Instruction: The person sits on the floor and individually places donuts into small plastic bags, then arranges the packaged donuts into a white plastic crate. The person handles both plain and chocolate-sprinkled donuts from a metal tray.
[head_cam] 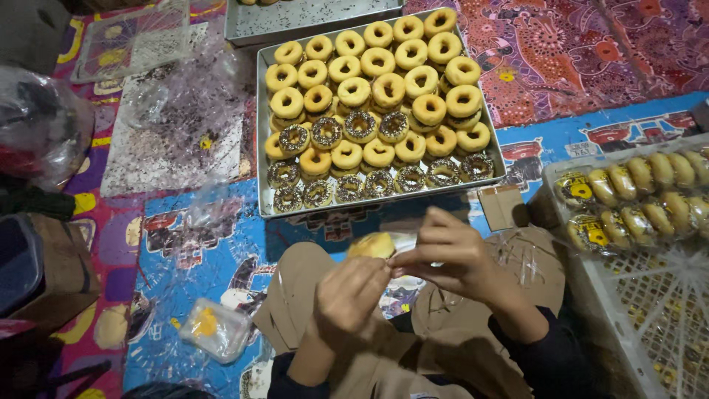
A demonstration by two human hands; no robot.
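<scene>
1. Down by the lap, the left hand (347,299) and right hand (443,255) meet, fingertips touching.
2. Both hands pinch a thin clear wrap; a plain donut (371,244) sits just behind the fingers, above the knees.
3. Past the hands, a metal tray (262,133) lies on the bright mat (561,59). It is full of donuts, some plain and some with sprinkles.
4. At the right, a white crate (650,325) holds wrapped donuts (635,196) in rows.
5. At the left, a small clear tub (216,329) lies on the mat.
</scene>
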